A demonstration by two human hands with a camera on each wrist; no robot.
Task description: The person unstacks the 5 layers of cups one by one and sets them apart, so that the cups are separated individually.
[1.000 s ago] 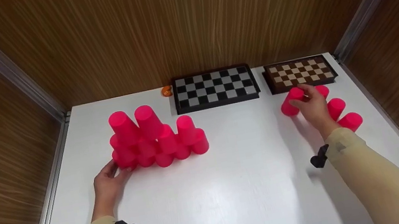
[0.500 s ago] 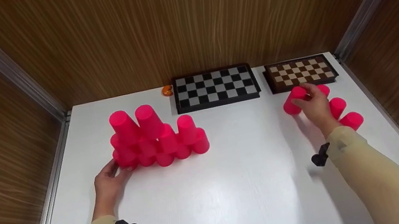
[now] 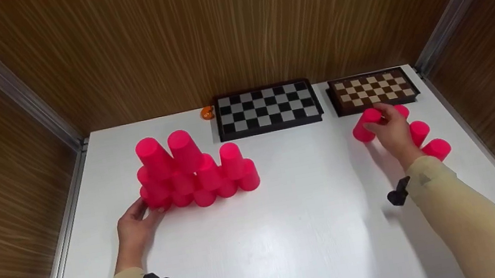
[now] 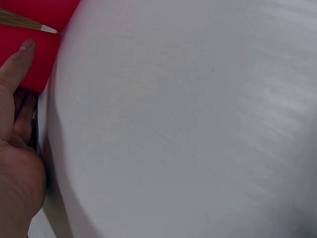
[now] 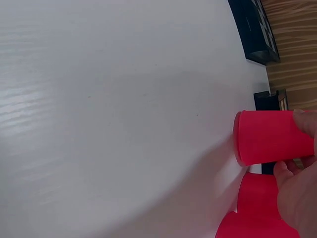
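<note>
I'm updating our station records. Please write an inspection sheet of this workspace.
Surface: white table, glossy.
Job's things: cup stack in three tiers at left; three pink cups at right.
Clutter: black-and-grey board, brown board and small orange item along the back edge.
Hands: left hand holds the stack's lower-left cup; right hand grips another cup near the three.
Cables: nothing seen.
Surroundings: wood-grain panels, metal trim.

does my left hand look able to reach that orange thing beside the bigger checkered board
Probably not directly: your left hand holds a bottom cup, and the pink cup stack stands between it and the orange thing.
</note>
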